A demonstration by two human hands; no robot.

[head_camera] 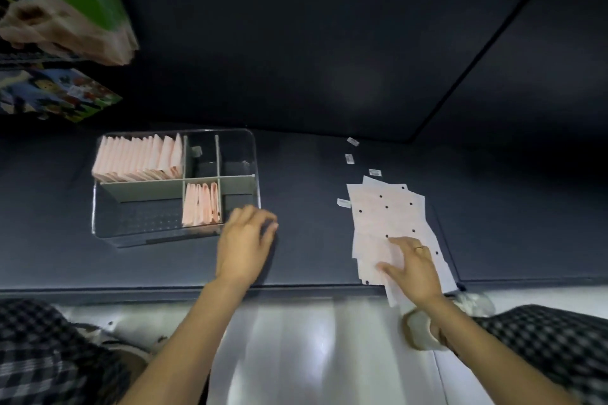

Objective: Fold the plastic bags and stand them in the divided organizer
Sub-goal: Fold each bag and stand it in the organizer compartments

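Observation:
A clear divided organizer [98,233] stands on the dark table at the left. Its back-left compartment holds several folded pink bags [138,159] standing upright. A front middle compartment holds a few more folded pink bags [200,204]. My left hand [245,242] hovers just right of the organizer's front corner, fingers loosely curled, holding nothing. A flat pile of unfolded pale pink plastic bags [388,214] with black dots lies at the right. My right hand [413,268] rests on the near part of that pile with its fingers spread.
Small white labels [349,158] lie scattered behind the pile. A green box and crumpled plastic [65,26] sit at the far left, above a colourful picture box [59,95]. The table's front edge [296,288] runs just below my hands. A tape roll [418,329] sits below the right wrist.

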